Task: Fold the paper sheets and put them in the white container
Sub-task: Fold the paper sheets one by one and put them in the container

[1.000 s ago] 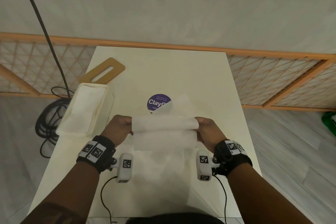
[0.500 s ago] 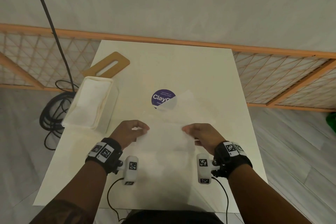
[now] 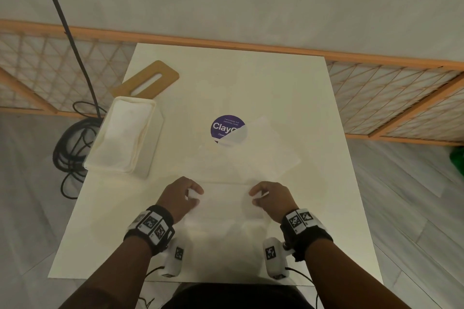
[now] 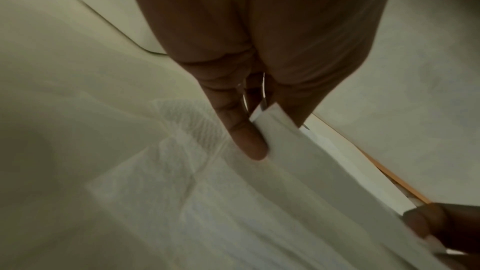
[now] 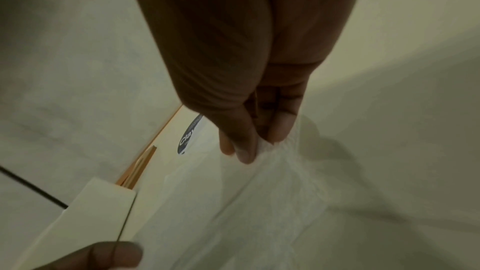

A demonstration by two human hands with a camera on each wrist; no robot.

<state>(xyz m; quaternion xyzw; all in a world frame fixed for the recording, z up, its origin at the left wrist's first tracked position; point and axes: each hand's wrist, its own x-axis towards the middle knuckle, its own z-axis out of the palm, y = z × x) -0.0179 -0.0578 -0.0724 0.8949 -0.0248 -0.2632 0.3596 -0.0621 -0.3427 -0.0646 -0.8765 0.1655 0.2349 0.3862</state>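
Observation:
A thin white paper sheet (image 3: 226, 204) lies on the white table (image 3: 251, 83) between my two hands. My left hand (image 3: 194, 194) pinches the sheet's left end between thumb and fingers; the left wrist view shows the raised paper edge (image 4: 298, 147) in that pinch. My right hand (image 3: 256, 197) pinches the right end, and its fingertips (image 5: 246, 155) squeeze the paper there. Further loose sheets (image 3: 253, 158) lie flat just beyond. The white container (image 3: 150, 155) stands at the table's left edge, with white folded paper (image 3: 123, 133) inside.
A wooden lid with a slot (image 3: 148, 78) lies behind the container. A round purple sticker (image 3: 224, 125) is partly covered by a loose sheet. Black cables (image 3: 72, 148) lie on the floor left of the table. An orange lattice fence (image 3: 391, 98) runs behind.
The hands have brought the sheet down from the air onto the table. Both hands now pinch its ends low against the table top.

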